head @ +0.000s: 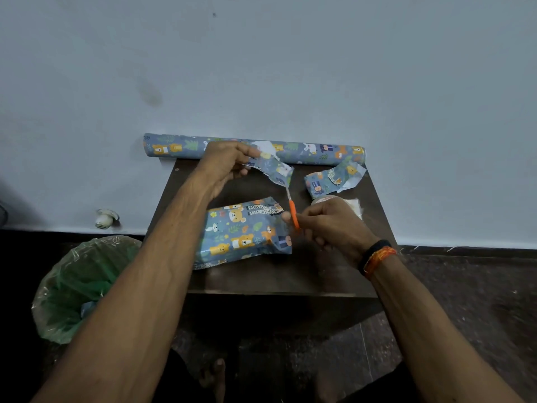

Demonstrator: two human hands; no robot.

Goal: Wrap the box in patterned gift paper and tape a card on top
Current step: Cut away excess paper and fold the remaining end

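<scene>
Head view, looking down on small dark table (334, 274) against pale blue wall (290, 68).

Left hand (226, 167) raised over far part of table, forearm stretched in from near left, fingers curled, pinching crumpled paper strip (276, 168) by its far end; strip hangs down to right, blue print, white underside showing at top.

Right hand (331, 225) over right side of table, forearm in from near right, fingers curled round orange scissors (293, 213); handles orange, thin metal blades pointing up and far, tip meeting lower end of strip. Blades open or closed: cannot tell. Black band and orange thread (376, 257) on right wrist.

Box (244, 234) flat on table centre, between the hands, already covered in blue animal-print paper; glossy, a bit creased, right end loosely folded, left end partly hidden by left forearm.

Paper roll (316, 151) lying along far table edge against wall, long cylinder, same print. Loose scrap (334, 177) at far right of table, curled, white back visible. Tape roll (322, 200) just beyond right hand, mostly hidden. White bit (354, 205) beside it, unclear what.

Bin (81, 286) on floor at left, green plastic liner, crinkled and shiny. Small white object (106, 219) on floor by wall, blurred. Bare foot (215, 376) at near edge, dim.
</scene>
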